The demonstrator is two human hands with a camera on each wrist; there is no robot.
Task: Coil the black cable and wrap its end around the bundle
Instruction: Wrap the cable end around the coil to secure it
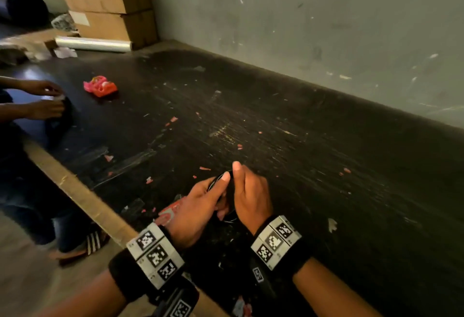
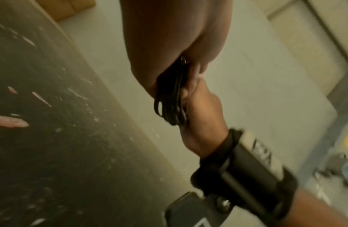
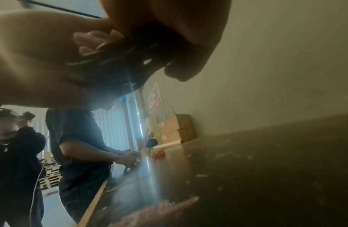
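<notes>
The black cable point(image 1: 227, 196) is a small coil of several loops held between my two hands just above the dark table point(image 1: 301, 153). My left hand point(image 1: 200, 206) grips the coil from the left, thumb stretched along its top. My right hand point(image 1: 248, 193) grips it from the right with curled fingers. In the left wrist view the loops of the black cable point(image 2: 170, 106) hang out below both palms, pressed between them. In the right wrist view the black cable point(image 3: 118, 61) is a dark blurred bundle under my fingers point(image 3: 95, 38), with one strand running off to the upper left.
A pink object point(image 1: 100, 86) lies far left on the table. Another person's hands point(image 1: 44, 102) work at the left edge. Cardboard boxes point(image 1: 108, 5) and a plastic film roll point(image 1: 93, 44) stand at the far end. A grey wall point(image 1: 326, 27) borders the right side. Red scraps dot the surface.
</notes>
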